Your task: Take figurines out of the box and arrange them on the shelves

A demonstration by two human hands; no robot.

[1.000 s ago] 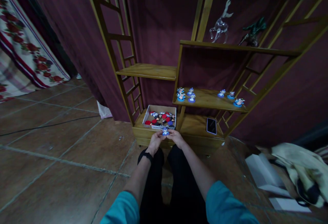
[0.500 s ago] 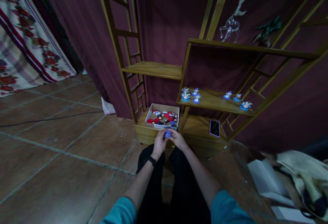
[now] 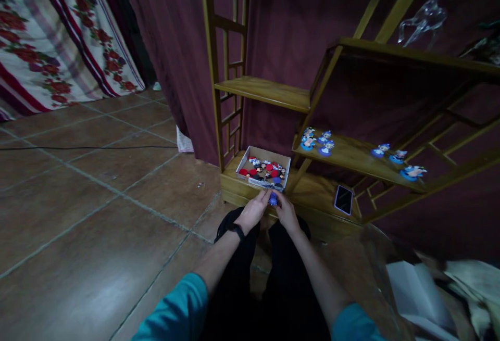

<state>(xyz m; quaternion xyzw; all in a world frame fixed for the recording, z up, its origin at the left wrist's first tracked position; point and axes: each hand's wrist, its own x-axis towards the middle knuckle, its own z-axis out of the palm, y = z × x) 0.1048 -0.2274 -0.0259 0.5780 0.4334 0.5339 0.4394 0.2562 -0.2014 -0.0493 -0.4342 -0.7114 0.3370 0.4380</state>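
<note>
Curtain: maroon cloth [image 3: 172,65], hanging behind the shelving.
Shelving: wooden unit [image 3: 265,92], standing before the seated person, its boards lying at stepped heights.
Box: open, shallow cardboard box [image 3: 271,156], resting on the bottom board at left; holding jumbled small figures [image 3: 269,167] with red and purple parts.
Left hand: hand [image 3: 254,213] wearing a dark band at the wrist; fingers pinching the purple figurine from its left.
Right hand: hand [image 3: 287,213] meeting the left; fingers pinching the same piece from its right.
Phone: dark-screened phone [image 3: 344,199], lying on the bottom board, right of the box.
Shelf figurines: four [image 3: 327,147] clustering at the middle board's left end, three [image 3: 398,156] standing toward its right.
Held piece: purple figurine [image 3: 273,199], sitting between both hands' fingertips, just in front of the box; its details blurring.
</note>
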